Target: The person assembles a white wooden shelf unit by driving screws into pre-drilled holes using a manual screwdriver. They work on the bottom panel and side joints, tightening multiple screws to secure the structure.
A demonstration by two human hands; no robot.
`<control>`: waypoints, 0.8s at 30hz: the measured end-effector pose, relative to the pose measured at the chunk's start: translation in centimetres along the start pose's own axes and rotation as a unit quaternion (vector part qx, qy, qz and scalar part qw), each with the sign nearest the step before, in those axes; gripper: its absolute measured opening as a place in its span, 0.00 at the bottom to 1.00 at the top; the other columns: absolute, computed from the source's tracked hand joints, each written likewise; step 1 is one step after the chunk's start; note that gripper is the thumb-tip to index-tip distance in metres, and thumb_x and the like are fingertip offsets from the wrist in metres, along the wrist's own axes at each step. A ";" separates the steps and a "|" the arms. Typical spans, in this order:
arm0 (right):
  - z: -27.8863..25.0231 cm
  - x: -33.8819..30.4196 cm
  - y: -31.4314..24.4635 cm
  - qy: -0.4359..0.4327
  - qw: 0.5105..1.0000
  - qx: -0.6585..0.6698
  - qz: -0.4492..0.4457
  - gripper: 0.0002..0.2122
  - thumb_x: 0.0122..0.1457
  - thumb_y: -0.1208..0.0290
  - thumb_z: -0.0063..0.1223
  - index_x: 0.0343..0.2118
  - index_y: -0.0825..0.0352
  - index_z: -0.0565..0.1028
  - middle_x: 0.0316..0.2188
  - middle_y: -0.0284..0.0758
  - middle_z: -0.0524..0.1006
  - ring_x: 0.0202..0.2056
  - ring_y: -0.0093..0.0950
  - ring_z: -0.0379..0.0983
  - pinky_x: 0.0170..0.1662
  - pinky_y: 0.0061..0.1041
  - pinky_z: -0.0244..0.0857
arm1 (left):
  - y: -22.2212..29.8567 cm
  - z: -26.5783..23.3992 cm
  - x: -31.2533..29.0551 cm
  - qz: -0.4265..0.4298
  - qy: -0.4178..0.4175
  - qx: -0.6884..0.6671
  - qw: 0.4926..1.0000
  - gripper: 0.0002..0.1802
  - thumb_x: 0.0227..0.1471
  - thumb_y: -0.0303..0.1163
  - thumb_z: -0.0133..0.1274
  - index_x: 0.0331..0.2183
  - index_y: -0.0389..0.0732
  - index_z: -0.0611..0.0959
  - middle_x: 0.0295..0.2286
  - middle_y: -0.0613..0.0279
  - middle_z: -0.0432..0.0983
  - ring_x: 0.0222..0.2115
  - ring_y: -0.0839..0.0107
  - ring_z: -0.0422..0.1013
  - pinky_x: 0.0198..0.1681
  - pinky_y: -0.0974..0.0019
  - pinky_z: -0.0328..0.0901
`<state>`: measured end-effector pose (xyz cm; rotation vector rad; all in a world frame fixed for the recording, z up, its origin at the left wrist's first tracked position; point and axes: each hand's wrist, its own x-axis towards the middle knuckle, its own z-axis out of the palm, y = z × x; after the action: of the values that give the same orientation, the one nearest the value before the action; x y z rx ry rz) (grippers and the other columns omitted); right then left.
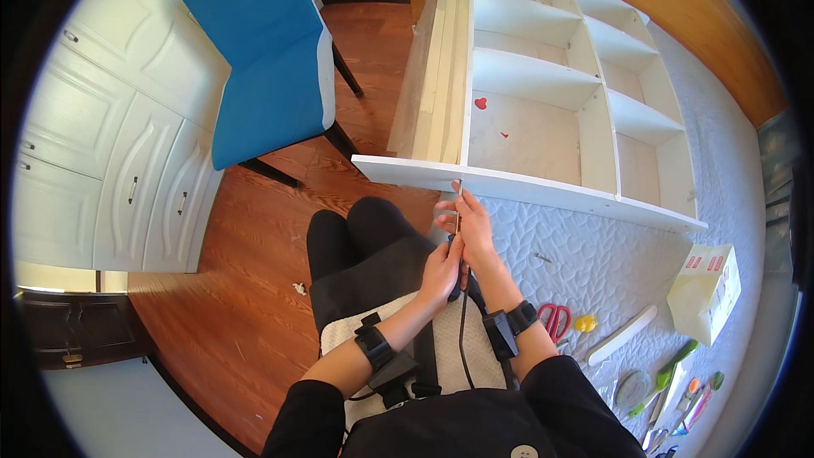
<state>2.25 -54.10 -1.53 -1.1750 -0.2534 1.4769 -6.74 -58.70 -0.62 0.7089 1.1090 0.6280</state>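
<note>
A white shelf unit [526,186] lies on the quilted bed, its near side board facing me. At that board's edge, both my hands meet around a slim tool with a thin metal shaft [459,222], which looks like a screwdriver. My left hand [443,270] is closed around the tool's dark lower end, which it mostly hides. My right hand [471,225] pinches the shaft close to the board, with some of its fingers spread to the left. The shaft's tip touches or nearly touches the board; the exact contact is too small to tell. A black cable [464,331] hangs below my hands.
On the quilted cover [585,246] at right lie red scissors [554,321], a yellow object [585,323], a white strip [623,335], a tape roll [632,391] and several small tools. A white box [705,288] stands beyond them. A blue chair [271,76] stands at left before white cabinets [110,136].
</note>
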 end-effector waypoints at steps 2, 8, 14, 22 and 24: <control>-0.1 0.2 0.3 0.001 1.000 0.016 -0.004 0.15 0.64 0.70 0.34 0.53 0.64 0.65 0.29 0.36 0.74 0.24 0.23 0.70 0.32 0.24 0.70 | -0.2 -0.2 0.1 -0.006 -0.007 -0.005 1.000 0.20 0.59 0.47 0.41 0.24 0.42 0.70 0.16 0.69 0.64 0.13 0.80 0.61 0.14 0.76 0.54; -0.4 1.1 1.0 -0.012 0.998 0.068 0.011 0.15 0.65 0.68 0.37 0.51 0.65 0.67 0.23 0.30 0.71 0.22 0.17 0.66 0.31 0.20 0.70 | -1.1 -0.8 1.3 0.070 0.058 0.168 0.982 0.23 0.60 0.47 0.40 0.22 0.40 0.70 0.12 0.69 0.62 0.08 0.79 0.58 0.11 0.74 0.53; 0.0 1.3 1.4 -0.005 0.998 0.060 -0.025 0.13 0.64 0.68 0.37 0.47 0.66 0.70 0.20 0.28 0.68 0.20 0.16 0.62 0.29 0.20 0.69 | -0.8 -1.5 1.7 0.013 -0.007 0.049 0.999 0.26 0.59 0.50 0.38 0.20 0.39 0.70 0.09 0.68 0.60 0.06 0.78 0.56 0.09 0.73 0.52; 2.0 1.1 -0.6 0.012 0.999 -0.022 -0.047 0.12 0.65 0.67 0.36 0.43 0.68 0.70 0.17 0.28 0.67 0.17 0.14 0.61 0.28 0.21 0.70 | 1.3 -1.0 1.1 0.030 -0.018 0.003 0.999 0.25 0.60 0.48 0.38 0.22 0.38 0.71 0.10 0.68 0.61 0.06 0.79 0.56 0.09 0.75 0.50; 3.3 1.6 -1.6 -0.009 0.997 -0.037 -0.062 0.12 0.65 0.68 0.35 0.41 0.70 0.70 0.17 0.30 0.66 0.17 0.15 0.61 0.28 0.22 0.71 | 2.8 -1.6 1.5 0.046 -0.012 0.012 0.999 0.24 0.60 0.46 0.38 0.21 0.38 0.71 0.10 0.67 0.62 0.06 0.79 0.56 0.09 0.75 0.50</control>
<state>1.03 -50.78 0.37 -1.1838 -0.3888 1.3791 -8.04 -55.46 0.26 0.7899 1.0666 0.6845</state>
